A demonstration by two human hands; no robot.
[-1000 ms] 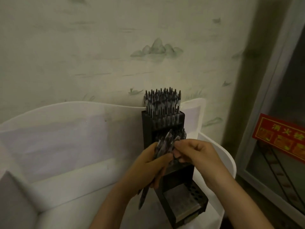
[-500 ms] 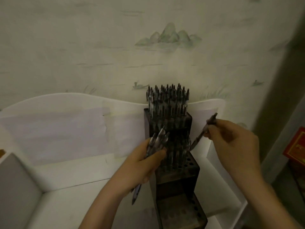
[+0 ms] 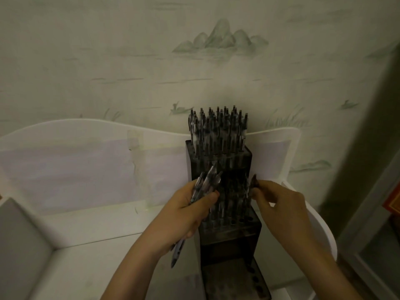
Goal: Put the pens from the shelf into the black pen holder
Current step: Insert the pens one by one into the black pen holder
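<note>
A tall black stepped pen holder [image 3: 231, 241] stands on the white shelf [image 3: 91, 230] against the wall. Its top tier is packed with several upright pens [image 3: 218, 131], and the middle tier holds more. My left hand [image 3: 188, 215] grips a bundle of pens [image 3: 205, 180] just left of the holder, their tips poking out below my palm. My right hand [image 3: 279, 202] pinches a single pen [image 3: 253, 182] at the right side of the middle tier, its lower part lost among the dark pens there.
The shelf has a curved white back panel [image 3: 86, 152] and a rounded right side wall [image 3: 322, 230]. A painted wall rises behind. A red sign edge [image 3: 391, 202] shows at the far right, beside a door frame. The holder's lowest tier shows open holes.
My right hand has brought its single pen from up and to the right down to the holder's middle tier. The left hand keeps its bundle in place.
</note>
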